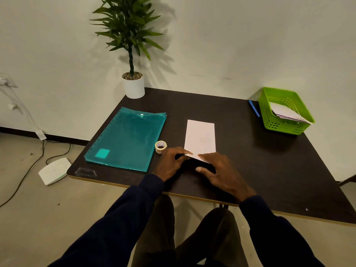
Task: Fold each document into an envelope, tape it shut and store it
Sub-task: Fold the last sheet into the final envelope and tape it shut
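A white folded sheet of paper (200, 137) lies lengthwise on the dark table (240, 151), its near end under my hands. My left hand (170, 162) pinches the paper's near left corner. My right hand (219, 172) presses its fingertips on the near edge, where a small corner is turned up. A roll of clear tape (160, 147) stands just left of my left hand. A teal plastic document folder (125, 140) with a snap button lies flat at the left.
A green plastic basket (285, 112) holding folded papers stands at the far right, a blue pen (254, 108) beside it. A potted plant (133, 81) stands at the back corner. Cables and a white device (54, 170) lie on the floor at the left.
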